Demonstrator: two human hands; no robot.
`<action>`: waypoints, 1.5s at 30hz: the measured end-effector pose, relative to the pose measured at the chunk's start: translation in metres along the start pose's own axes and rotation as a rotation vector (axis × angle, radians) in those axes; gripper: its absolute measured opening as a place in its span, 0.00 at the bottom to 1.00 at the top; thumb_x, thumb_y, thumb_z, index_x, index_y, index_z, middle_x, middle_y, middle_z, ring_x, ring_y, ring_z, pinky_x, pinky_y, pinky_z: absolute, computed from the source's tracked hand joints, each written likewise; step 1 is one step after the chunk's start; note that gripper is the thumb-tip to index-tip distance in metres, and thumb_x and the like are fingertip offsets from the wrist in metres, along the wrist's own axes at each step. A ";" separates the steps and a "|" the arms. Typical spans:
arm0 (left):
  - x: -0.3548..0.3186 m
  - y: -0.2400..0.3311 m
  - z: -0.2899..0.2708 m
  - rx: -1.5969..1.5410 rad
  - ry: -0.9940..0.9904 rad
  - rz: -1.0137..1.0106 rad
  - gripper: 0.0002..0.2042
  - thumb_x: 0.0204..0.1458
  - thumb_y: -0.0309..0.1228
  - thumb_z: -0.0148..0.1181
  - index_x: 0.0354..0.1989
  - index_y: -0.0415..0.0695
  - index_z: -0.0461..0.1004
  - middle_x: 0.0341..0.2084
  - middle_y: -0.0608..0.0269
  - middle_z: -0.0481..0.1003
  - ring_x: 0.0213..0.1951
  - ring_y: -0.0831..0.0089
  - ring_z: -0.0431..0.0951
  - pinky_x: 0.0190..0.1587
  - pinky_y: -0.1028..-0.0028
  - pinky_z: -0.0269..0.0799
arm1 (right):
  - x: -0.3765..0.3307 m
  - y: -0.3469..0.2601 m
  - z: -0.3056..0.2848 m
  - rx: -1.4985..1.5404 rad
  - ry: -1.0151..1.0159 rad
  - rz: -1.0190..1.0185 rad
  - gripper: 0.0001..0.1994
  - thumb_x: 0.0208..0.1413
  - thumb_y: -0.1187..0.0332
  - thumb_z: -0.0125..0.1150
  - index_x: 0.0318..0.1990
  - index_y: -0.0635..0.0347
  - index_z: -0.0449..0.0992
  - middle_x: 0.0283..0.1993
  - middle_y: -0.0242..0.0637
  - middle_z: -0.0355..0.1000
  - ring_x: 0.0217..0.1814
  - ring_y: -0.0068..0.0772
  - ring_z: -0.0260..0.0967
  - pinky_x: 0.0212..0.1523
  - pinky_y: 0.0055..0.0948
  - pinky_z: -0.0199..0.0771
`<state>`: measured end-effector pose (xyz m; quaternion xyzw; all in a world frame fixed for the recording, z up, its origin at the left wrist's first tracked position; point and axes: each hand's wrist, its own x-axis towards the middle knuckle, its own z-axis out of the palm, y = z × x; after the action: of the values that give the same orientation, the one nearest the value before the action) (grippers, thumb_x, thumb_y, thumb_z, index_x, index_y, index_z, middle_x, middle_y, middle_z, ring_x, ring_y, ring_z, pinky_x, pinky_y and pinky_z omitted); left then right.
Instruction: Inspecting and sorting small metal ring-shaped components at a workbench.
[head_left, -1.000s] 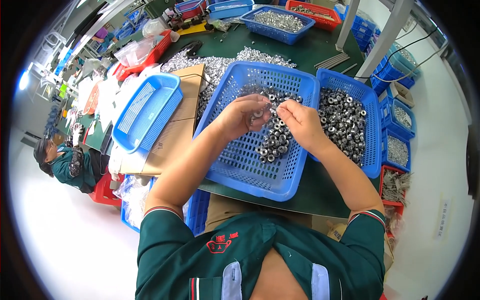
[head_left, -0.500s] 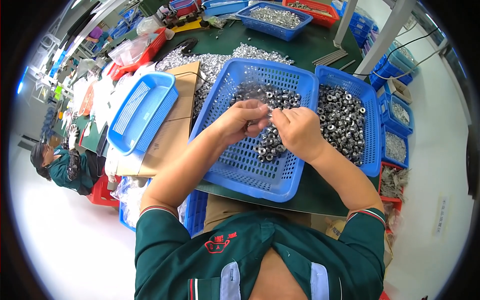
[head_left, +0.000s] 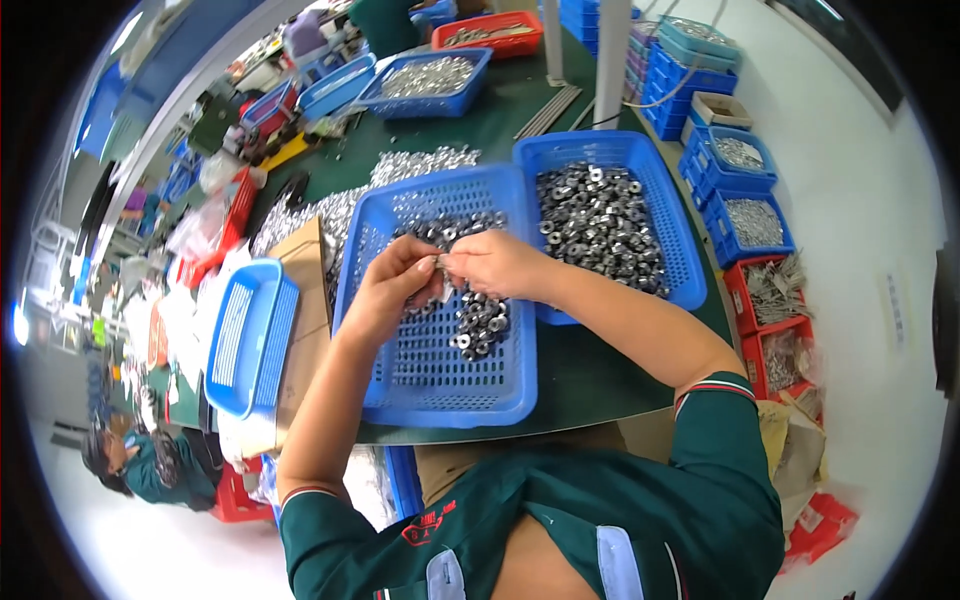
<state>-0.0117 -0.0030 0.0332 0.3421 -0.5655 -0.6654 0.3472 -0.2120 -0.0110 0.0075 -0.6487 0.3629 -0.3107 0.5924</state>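
My left hand point(head_left: 392, 287) and my right hand point(head_left: 497, 265) meet fingertip to fingertip, both closed in a pinch. Whatever sits between the fingertips is too small and covered to make out. Below them is a blue plastic basket point(head_left: 450, 412) with slotted walls and floor. Small round metal parts with centre holes point(head_left: 482, 325) lie in it in loose heaps, some hidden behind my hands. Beside it on the right, a second blue basket point(head_left: 688, 262) is filled with the same kind of dark and shiny ring-shaped parts point(head_left: 605, 225).
Shiny small parts point(head_left: 425, 165) spread over the green table point(head_left: 590, 375) behind the baskets. On cardboard point(head_left: 303, 330) at left lies a blue basket point(head_left: 246, 345). Metal rods point(head_left: 548, 112) rest near a white post point(head_left: 611, 70). Bins point(head_left: 752, 222) line the right; a co-worker point(head_left: 165, 465) sits far left.
The view has shifted, so the baskets appear farther left and the right-hand bins show more. My hands stay pinched together over the same basket, their fingers slightly rearranged.
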 end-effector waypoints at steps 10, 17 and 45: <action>0.117 0.059 0.089 0.731 -0.341 0.030 0.09 0.54 0.31 0.56 0.41 0.42 0.71 0.23 0.68 0.71 0.22 0.84 0.67 0.23 0.83 0.62 | -0.013 -0.023 0.018 -1.054 -0.119 -0.139 0.17 0.59 0.56 0.49 0.33 0.61 0.75 0.36 0.50 0.75 0.40 0.50 0.74 0.39 0.47 0.72; 0.230 -0.028 0.159 1.292 -0.338 0.353 0.10 0.45 0.29 0.58 0.37 0.46 0.74 0.32 0.50 0.76 0.39 0.53 0.75 0.41 0.59 0.70 | -0.003 0.026 0.021 -0.819 0.074 -0.523 0.13 0.54 0.64 0.54 0.46 0.56 0.75 0.48 0.44 0.73 0.55 0.45 0.67 0.53 0.42 0.65; -0.022 -0.038 -0.002 1.141 -0.131 -0.089 0.10 0.44 0.25 0.59 0.37 0.42 0.76 0.25 0.57 0.76 0.30 0.67 0.77 0.37 0.70 0.71 | -0.003 0.011 0.018 -0.867 0.288 -0.304 0.14 0.57 0.57 0.51 0.29 0.58 0.72 0.23 0.46 0.73 0.29 0.53 0.72 0.29 0.48 0.69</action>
<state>-0.0011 0.0190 -0.0037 0.4568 -0.8402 -0.2890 0.0435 -0.1997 0.0008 -0.0054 -0.8322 0.4382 -0.3005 0.1588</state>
